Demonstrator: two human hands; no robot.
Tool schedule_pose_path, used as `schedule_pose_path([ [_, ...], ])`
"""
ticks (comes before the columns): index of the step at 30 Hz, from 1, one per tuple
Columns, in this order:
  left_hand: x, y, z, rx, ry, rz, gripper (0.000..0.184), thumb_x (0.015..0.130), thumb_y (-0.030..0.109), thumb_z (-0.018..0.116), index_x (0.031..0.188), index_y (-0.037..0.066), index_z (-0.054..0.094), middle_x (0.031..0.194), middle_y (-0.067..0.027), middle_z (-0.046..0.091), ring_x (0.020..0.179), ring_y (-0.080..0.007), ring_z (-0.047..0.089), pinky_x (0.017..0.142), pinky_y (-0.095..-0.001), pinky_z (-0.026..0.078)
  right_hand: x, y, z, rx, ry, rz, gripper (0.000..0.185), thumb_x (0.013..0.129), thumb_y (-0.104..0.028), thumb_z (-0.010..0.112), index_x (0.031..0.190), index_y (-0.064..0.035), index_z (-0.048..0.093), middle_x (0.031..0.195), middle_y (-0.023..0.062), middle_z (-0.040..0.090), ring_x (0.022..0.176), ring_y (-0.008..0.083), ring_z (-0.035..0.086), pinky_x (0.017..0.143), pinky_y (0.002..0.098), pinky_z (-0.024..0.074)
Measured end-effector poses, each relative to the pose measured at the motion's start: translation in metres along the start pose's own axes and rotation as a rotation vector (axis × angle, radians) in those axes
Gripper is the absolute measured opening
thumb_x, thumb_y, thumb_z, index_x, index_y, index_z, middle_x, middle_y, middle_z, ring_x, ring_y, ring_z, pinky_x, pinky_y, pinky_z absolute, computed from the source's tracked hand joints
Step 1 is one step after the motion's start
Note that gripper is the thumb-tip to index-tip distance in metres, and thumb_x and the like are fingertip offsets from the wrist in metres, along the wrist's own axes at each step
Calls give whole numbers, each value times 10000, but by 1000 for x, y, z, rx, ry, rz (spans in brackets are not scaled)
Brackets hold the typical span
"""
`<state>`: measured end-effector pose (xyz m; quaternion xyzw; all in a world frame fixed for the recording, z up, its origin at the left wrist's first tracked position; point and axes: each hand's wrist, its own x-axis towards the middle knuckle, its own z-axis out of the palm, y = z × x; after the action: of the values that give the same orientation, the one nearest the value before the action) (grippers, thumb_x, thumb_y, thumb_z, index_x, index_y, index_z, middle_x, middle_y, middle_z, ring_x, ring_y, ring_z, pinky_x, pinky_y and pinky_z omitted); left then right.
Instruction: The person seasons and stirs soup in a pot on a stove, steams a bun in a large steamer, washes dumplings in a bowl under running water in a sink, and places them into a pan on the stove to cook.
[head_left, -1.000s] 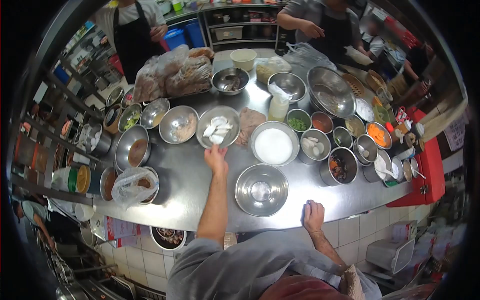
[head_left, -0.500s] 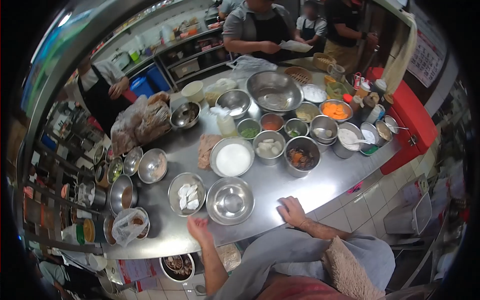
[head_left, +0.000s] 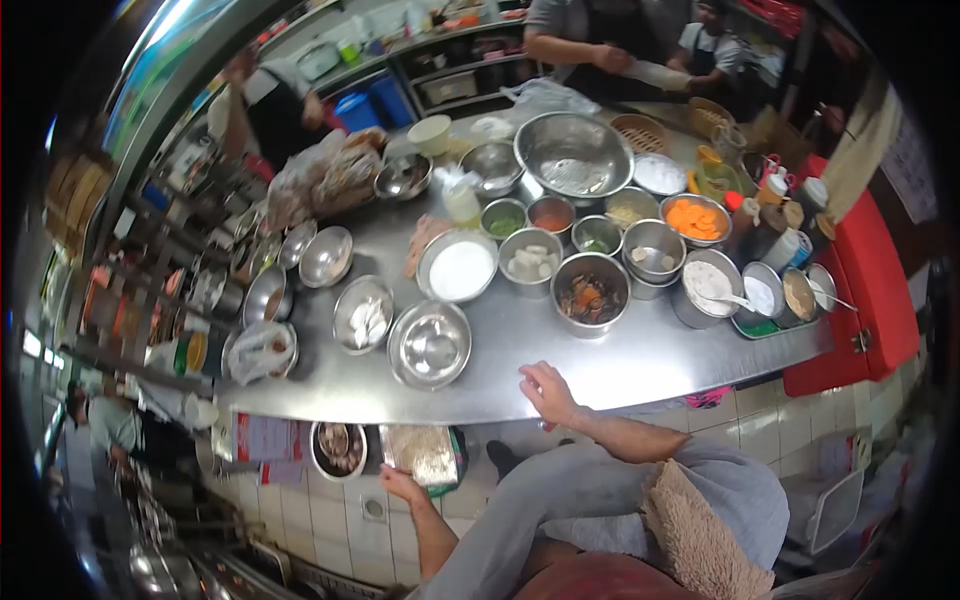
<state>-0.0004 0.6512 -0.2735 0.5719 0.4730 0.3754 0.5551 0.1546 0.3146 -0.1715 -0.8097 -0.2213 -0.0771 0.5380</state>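
My right grip [head_left: 548, 393], fingers loosely parted, is at the near edge of the worktop [head_left: 490, 385]; my left grip [head_left: 403, 485], its closure impossible to tell, is near a silvery package [head_left: 420, 452] below. Beyond, a shiny bowl [head_left: 430, 345] sits just beside the bowl of white pieces [head_left: 364, 314].

Tbl [head_left: 660, 365] glare; dk, warped edges

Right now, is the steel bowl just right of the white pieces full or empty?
Empty: the steel bowl shows bare, shiny metal across its bottom.
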Motion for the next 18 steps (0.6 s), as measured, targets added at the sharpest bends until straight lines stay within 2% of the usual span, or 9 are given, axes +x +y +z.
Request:
schedule_pose_path([
  [1, -13, -25, -19, 94, -72, -21, 357, 893, 353, 459, 716, 44, 433, 590, -23, 431, 474, -117, 406, 438, -261, 355, 2, 1, -1, -24, 16, -26, 223, 795, -123, 560, 999, -36, 539, 794, 90, 494, 694, 234, 500, 630, 335, 403],
  [2, -27, -53, -43, 170, -173, -142, 370, 884, 375, 483, 704, 56, 431, 596, -30, 449, 478, -121, 435, 406, -266, 363, 2, 2, -1, -14, 10, -21, 230, 790, -104, 556, 1008, -30, 541, 792, 85, 493, 683, 219, 499, 626, 327, 412],
  [3, -45, -79, -74, 150, -338, -359, 350, 877, 371, 497, 733, 56, 443, 601, -38, 464, 490, -132, 468, 385, -279, 373, 4, 1, -2, -2, -12, -25, 230, 790, -104, 556, 1008, -30, 541, 792, 85, 493, 683, 219, 499, 626, 327, 412],
  [4, -47, -122, -111, 356, -541, -592, 315, 875, 339, 506, 804, 36, 461, 622, -50, 478, 497, -154, 492, 373, -292, 382, 7, -1, -3, 53, -13, 22, 238, 788, -94, 554, 1016, -25, 542, 792, 84, 493, 680, 211, 500, 624, 320, 417],
  [5, -82, -109, -125, 545, -502, -739, 305, 871, 318, 512, 893, 16, 475, 664, -62, 502, 507, -180, 509, 378, -300, 387, 6, -2, -3, 106, -11, 74, 246, 786, -85, 553, 1023, -21, 542, 791, 82, 493, 677, 203, 501, 622, 313, 422],
  [7, -121, -122, -149, 715, -583, -713, 303, 869, 315, 514, 903, 16, 476, 670, -63, 504, 510, -180, 511, 381, -299, 389, 6, -1, -2, 143, 0, 96, 259, 780, -72, 553, 1033, -17, 544, 789, 82, 490, 678, 194, 503, 619, 301, 429],
  [11, -147, -140, -167, 785, -640, -641, 301, 865, 309, 520, 922, 16, 477, 683, -65, 508, 517, -180, 515, 386, -298, 391, 10, 1, 1, 77, -48, 63, 252, 788, -74, 546, 1034, -21, 541, 794, 91, 494, 692, 214, 515, 625, 304, 433],
  [15, -134, -143, -156, 751, -661, -589, 301, 862, 302, 525, 941, 16, 477, 695, -67, 512, 523, -180, 519, 391, -296, 394, 7, 1, 3, -16, -37, -53, 247, 799, -76, 533, 1041, -23, 533, 825, 104, 505, 718, 233, 526, 636, 311, 438],
  [18, -105, -131, -127, 658, -657, -565, 302, 859, 297, 529, 956, 16, 478, 705, -69, 515, 528, -180, 522, 394, -295, 396, 2, -5, -3, 78, -19, -12, 245, 805, -76, 525, 1045, -24, 530, 853, 110, 508, 732, 232, 529, 646, 313, 439],
])
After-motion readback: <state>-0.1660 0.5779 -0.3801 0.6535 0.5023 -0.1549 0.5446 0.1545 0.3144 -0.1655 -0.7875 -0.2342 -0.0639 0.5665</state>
